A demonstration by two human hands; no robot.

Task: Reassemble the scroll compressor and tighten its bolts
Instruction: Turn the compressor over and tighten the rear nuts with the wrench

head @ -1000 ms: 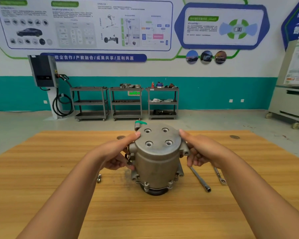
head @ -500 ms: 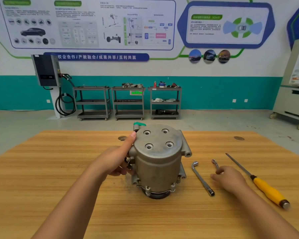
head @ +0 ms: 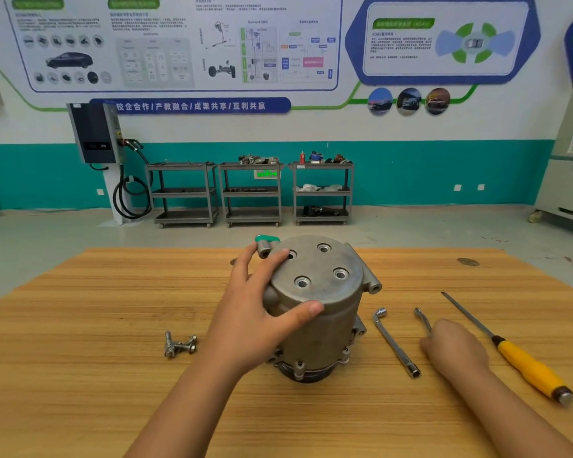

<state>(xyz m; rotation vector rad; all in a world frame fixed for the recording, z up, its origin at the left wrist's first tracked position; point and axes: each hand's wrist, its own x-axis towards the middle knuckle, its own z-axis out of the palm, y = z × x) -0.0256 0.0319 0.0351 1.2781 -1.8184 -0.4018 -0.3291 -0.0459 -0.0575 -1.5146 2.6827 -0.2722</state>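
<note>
you are steadying the scroll compressor [head: 318, 309], which is standing upright near the middle of the worktop [head: 80, 358]. your left hand [head: 255, 312] is grasping its top cover: the thumb is lying along the near rim and the fingers are reaching over the far edge beside the green cap [head: 267, 239]. your right hand [head: 454, 348] is resting over the small wrench [head: 422, 319], between the l-shaped socket wrench [head: 394, 342] and the yellow-handled screwdriver [head: 510, 352]. its fingers are hidden, so the state of that grip cannot be told. the loose bolts [head: 179, 345] are lying just left of the housing. recommended practice: keep pressing the housing down while lifting the tool, start every bolt by hand, and tighten crosswise in stages
</note>
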